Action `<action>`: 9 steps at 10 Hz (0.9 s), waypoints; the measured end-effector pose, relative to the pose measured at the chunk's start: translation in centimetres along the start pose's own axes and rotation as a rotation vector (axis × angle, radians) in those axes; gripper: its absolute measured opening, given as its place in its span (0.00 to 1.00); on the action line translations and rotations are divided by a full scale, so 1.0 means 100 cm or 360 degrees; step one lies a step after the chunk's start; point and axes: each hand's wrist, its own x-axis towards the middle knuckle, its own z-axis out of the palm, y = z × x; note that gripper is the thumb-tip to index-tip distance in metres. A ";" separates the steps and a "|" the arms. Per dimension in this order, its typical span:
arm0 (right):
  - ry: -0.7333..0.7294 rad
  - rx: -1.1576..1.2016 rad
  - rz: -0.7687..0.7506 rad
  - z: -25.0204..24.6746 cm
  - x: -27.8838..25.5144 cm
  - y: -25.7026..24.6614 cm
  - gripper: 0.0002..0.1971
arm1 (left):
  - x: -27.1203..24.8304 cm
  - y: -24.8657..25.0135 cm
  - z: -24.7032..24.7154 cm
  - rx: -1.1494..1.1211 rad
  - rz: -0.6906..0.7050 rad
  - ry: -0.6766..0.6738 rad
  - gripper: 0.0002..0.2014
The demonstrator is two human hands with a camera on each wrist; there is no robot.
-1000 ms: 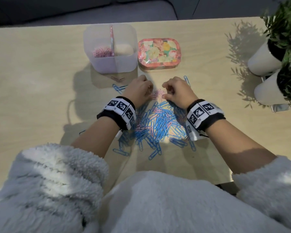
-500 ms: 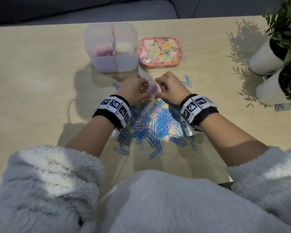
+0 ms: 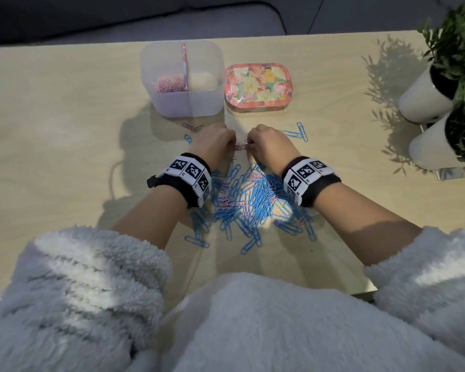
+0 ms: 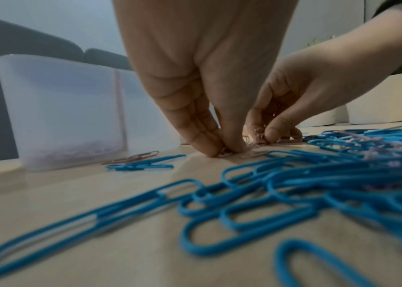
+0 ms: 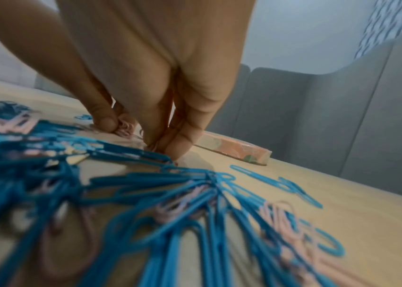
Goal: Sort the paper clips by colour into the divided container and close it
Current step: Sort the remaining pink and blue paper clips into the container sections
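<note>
My left hand (image 3: 227,145) and right hand (image 3: 254,143) meet at the far edge of a pile of blue and pink paper clips (image 3: 250,200). Both pinch a small bunch of pink clips (image 3: 240,146) low on the table. In the left wrist view the left hand (image 4: 226,149) presses its pink clips against the wood. In the right wrist view the right hand (image 5: 165,147) pinches pink clips too. The open divided container (image 3: 199,103) stands just beyond, with pink clips (image 3: 169,84) in its left compartment. Its floral lid (image 3: 258,88) lies to its right.
Loose blue clips (image 3: 297,132) lie right of my right hand, and others (image 3: 188,138) left of my left hand. Two white plant pots (image 3: 424,103) stand at the right table edge. A grey sofa runs behind the table.
Both hands have drawn closer together around the pink bunch. Half a second ago the bunch showed between them; now the fingers cover most of it, low on the table.
</note>
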 end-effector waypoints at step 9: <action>0.0011 0.1101 0.0190 -0.107 0.120 -0.118 0.14 | -0.034 -0.033 -0.012 -0.0499 -0.0025 0.0225 0.09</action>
